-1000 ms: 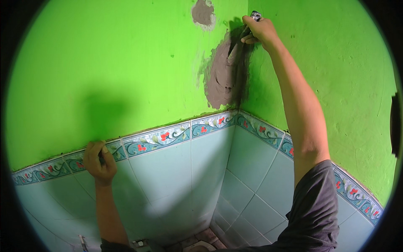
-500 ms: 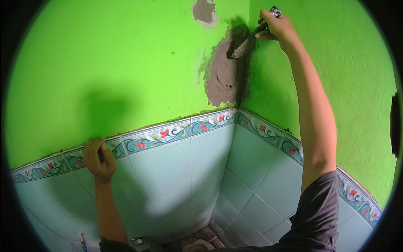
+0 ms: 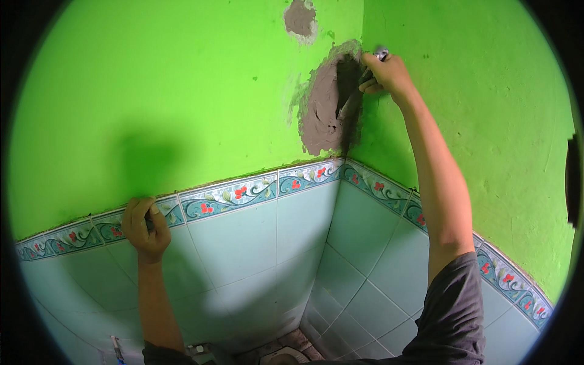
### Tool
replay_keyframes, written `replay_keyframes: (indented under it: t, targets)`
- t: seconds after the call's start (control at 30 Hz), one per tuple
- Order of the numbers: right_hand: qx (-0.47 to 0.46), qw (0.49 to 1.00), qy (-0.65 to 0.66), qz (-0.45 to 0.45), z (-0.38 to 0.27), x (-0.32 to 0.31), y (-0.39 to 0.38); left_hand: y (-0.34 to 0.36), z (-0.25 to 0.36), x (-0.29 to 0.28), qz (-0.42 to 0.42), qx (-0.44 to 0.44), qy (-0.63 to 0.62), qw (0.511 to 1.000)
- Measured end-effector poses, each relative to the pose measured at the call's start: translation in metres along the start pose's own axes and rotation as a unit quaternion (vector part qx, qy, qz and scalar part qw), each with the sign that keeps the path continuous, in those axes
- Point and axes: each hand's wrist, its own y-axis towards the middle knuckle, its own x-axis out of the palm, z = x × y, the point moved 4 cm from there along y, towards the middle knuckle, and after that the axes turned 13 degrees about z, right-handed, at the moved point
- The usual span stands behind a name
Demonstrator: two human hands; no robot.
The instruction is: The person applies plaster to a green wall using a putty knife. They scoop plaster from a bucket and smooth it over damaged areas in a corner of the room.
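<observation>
My right hand (image 3: 387, 76) is closed around the handle of a small trowel (image 3: 350, 104), whose shiny handle end sticks up above my fist. The blade points down against a patch of wet grey-brown mortar (image 3: 319, 112) on the green wall, right beside the corner. Shadow from my hand darkens the patch's right side, so the blade edge is hard to make out. Lower left, my left hand (image 3: 146, 231) rests against the flowered border tiles (image 3: 231, 196), its fingers curled. Whatever lies inside those fingers, if anything, is hidden.
A smaller mortar patch (image 3: 300, 21) sits higher on the left wall (image 3: 182, 79). The right wall (image 3: 486, 109) meets it at the corner. Pale teal tiles (image 3: 243, 249) cover the lower walls. Near the floor are a squat toilet (image 3: 285, 358) and a tap-like fitting (image 3: 117, 348).
My right hand and the trowel have moved down and slightly left along the corner, over the mortar patch. My left hand has stayed nearly in place.
</observation>
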Motion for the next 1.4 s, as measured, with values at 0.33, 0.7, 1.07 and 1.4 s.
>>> replay_keyframes:
  t: [0.33,0.7,1.07,1.4]
  targets:
    - [-0.003,0.999,0.041,-0.017,-0.029,0.022,0.061,0.001,0.0,0.0,-0.008,0.031,0.024,0.999]
    - [-0.034,0.999,-0.003,-0.034,-0.059,0.026,0.09,-0.002,-0.001,-0.002,-0.018,0.047,0.067,0.996]
    - [-0.076,0.997,-0.004,-0.032,-0.071,0.032,0.111,-0.009,-0.003,-0.005,-0.005,0.03,0.078,0.996]
    - [-0.116,0.992,-0.038,-0.015,-0.068,0.029,0.137,-0.003,0.0,-0.002,-0.011,0.033,0.066,0.997]
